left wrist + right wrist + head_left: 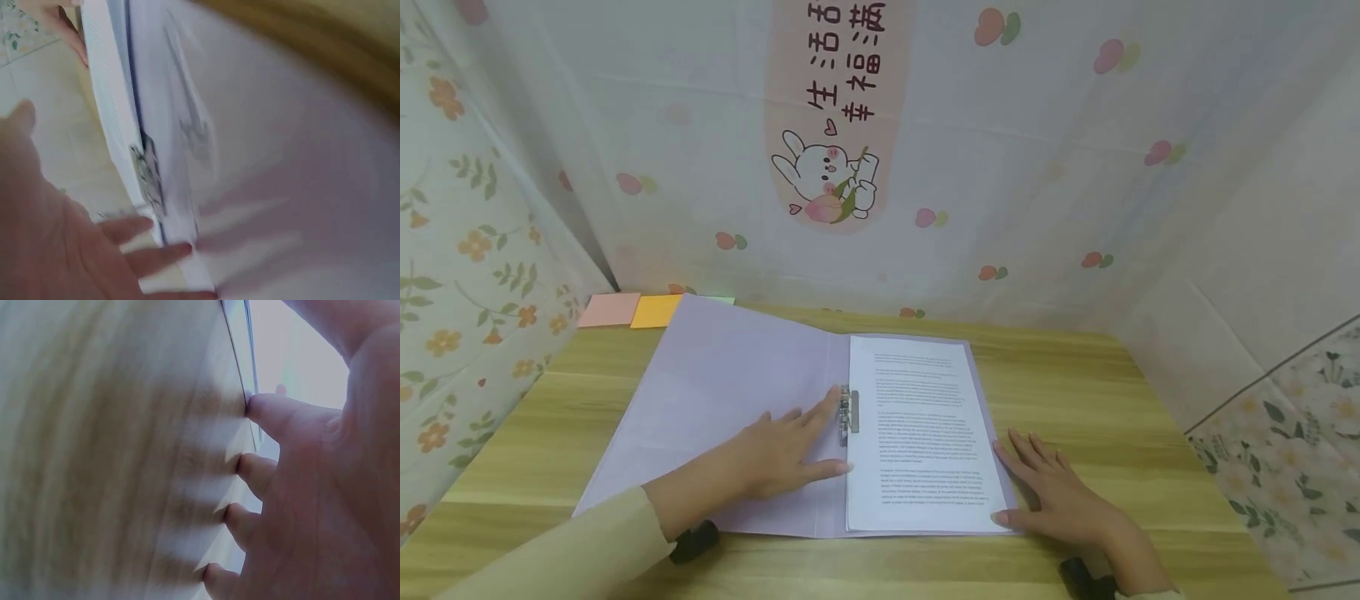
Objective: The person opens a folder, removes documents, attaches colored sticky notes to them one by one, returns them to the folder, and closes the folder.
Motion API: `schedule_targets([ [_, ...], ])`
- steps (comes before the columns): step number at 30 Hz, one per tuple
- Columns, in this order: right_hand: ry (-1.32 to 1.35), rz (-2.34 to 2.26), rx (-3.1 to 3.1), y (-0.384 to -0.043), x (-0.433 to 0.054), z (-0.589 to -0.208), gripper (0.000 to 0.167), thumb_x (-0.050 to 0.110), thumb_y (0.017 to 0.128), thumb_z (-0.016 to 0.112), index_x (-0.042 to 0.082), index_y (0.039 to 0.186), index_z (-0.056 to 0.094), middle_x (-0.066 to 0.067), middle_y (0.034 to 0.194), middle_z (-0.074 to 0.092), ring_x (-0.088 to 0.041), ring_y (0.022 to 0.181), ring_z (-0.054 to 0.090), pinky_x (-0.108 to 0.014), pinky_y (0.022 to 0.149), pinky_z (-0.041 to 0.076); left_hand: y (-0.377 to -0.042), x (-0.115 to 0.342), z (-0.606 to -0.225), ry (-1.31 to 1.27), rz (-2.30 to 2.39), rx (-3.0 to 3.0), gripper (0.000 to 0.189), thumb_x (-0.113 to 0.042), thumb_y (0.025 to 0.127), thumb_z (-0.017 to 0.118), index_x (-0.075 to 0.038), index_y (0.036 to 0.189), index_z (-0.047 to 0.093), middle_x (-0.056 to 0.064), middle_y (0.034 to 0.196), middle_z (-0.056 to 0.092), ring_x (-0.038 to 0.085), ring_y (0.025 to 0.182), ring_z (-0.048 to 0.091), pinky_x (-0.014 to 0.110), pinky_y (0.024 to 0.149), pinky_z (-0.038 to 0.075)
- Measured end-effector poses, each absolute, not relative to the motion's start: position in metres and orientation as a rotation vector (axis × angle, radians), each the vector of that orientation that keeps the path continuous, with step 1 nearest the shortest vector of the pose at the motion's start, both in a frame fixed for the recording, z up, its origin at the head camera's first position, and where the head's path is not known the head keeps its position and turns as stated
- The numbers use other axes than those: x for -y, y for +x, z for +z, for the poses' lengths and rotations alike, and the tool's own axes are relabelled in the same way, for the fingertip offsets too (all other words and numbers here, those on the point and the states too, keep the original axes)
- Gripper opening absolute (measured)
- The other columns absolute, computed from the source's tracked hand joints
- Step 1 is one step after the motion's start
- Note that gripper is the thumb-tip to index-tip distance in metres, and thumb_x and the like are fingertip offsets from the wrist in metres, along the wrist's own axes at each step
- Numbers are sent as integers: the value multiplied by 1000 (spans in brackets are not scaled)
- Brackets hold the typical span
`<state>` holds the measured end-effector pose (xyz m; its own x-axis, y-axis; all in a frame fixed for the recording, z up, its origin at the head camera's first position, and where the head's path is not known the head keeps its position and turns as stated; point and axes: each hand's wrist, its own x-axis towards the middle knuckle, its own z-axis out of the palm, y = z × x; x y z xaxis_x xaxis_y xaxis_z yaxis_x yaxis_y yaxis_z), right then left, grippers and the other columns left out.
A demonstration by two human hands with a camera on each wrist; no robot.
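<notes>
A light purple folder point(722, 375) lies opened flat on the table, with a stack of printed paper point(925, 433) on its right half. At the stack's left edge sits a metal clip point(850, 410), also visible in the left wrist view as a silver clasp point(147, 178). My left hand point(782, 458) is spread over the folder's left cover, index finger by the clip and thumb at the paper's edge. Beside the folder's right edge my right hand point(1060, 500) rests with spread fingers; its fingertips touch the table in the right wrist view, and its thumb is at the paper's lower right corner.
Pink point(610, 309), orange point(657, 311) and green point(724, 299) paper pieces lie at the back left, the green one partly behind the folder. Patterned cloths hang behind and at both sides of the wood-grain table point(1075, 392).
</notes>
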<state>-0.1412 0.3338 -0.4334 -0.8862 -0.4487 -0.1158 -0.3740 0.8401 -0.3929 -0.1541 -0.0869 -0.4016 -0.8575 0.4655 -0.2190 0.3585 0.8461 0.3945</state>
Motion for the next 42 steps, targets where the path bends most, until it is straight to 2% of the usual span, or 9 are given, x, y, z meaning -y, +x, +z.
schedule_targets([
  [8, -633, -529, -2818, -140, -334, -434, 95, 60, 83, 73, 16, 158, 36, -27, 166, 21, -62, 148, 14, -84, 107, 12, -162, 104, -396, 641, 488, -2560, 99, -77, 91, 47, -36, 162, -8, 6, 166, 29, 35, 150, 38, 61, 121, 29],
  [12, -636, -536, -2821, -141, -334, -434, 95, 60, 83, 73, 15, 158, 36, -27, 165, 22, -62, 148, 15, -85, 107, 12, -174, 102, -396, 633, 413, -2563, 105, -78, 89, 49, -33, 162, -12, 16, 153, 51, 31, 134, 58, 52, 113, 44],
  [17, -615, -545, -2818, -140, -334, -432, 95, 59, 81, 74, 14, 157, 37, -27, 165, 22, -62, 148, 14, -84, 108, 11, -192, 89, -395, 661, 326, -2671, 104, -73, 92, 50, -22, 164, -5, 16, 140, 63, 29, 127, 64, 61, 116, 37],
  [19, -613, -545, -2819, -140, -334, -432, 95, 59, 81, 74, 14, 157, 37, -27, 165, 22, -62, 148, 14, -84, 108, 11, -198, 85, -396, 696, 341, -2707, 100, -63, 96, 55, -18, 164, -3, 16, 147, 57, 31, 137, 55, 67, 118, 29],
  [22, -623, -546, -2820, -140, -333, -432, 95, 59, 82, 74, 14, 157, 37, -28, 165, 22, -62, 148, 14, -84, 108, 11, -207, 85, -403, 713, 387, -2726, 96, -42, 98, 61, -16, 164, -3, 16, 154, 49, 34, 145, 45, 65, 120, 27],
  [27, -639, -558, -2824, -139, -332, -431, 94, 58, 82, 75, 13, 157, 38, -28, 164, 23, -63, 147, 15, -84, 107, 11, -221, 89, -414, 678, 523, -2708, 93, -19, 96, 60, -13, 164, -3, 15, 162, 38, 39, 151, 33, 66, 122, 20],
  [31, -633, -543, -2829, -138, -332, -431, 95, 59, 82, 74, 14, 157, 38, -28, 165, 23, -62, 148, 15, -84, 108, 11, -229, 90, -419, 656, 529, -2699, 84, -18, 97, 57, -13, 164, 6, 15, 164, 33, 39, 153, 29, 65, 124, 16],
  [38, -632, -514, -2832, -138, -332, -430, 95, 62, 83, 72, 15, 157, 37, -27, 165, 22, -61, 148, 15, -84, 108, 14, -231, 83, -421, 647, 432, -2742, 61, -21, 96, 55, -4, 153, 42, 22, 162, 33, 41, 153, 27, 64, 124, 17],
  [42, -644, -489, -2823, -140, -331, -427, 94, 63, 83, 71, 13, 156, 39, -28, 164, 24, -62, 147, 18, -83, 108, 17, -229, 81, -422, 635, 420, -2753, 59, -24, 96, 57, -4, 151, 46, 23, 162, 32, 42, 153, 27, 65, 124, 17],
])
